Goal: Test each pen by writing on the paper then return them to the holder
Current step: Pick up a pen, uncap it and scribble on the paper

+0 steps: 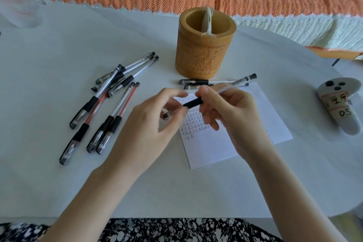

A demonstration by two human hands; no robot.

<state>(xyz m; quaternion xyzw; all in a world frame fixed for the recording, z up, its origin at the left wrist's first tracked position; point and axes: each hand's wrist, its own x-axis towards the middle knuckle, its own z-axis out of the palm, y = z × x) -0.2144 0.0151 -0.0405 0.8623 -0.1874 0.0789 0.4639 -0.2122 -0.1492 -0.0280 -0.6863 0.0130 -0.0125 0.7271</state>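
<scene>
Both hands meet over the near half of the worktop on one pen. The left hand pinches its writing end between thumb and fingertips, and the right hand has its fingers curled round the barrel just behind the black grip. The pen's long axis runs from lower left to upper right, tail pointing away toward the holder. Whether the cap at the left end is seated or partly off I cannot tell.

Directly beneath lies the paper, with rows of test marks on its upper left and bare space below them, so writing would likely need only a short drop by the right hand. A pile of pens lies well to the left, nearer the left hand. Two pens lie just beyond the paper. Behind them the holder stands upright with its mouth open, straight ahead of both hands
</scene>
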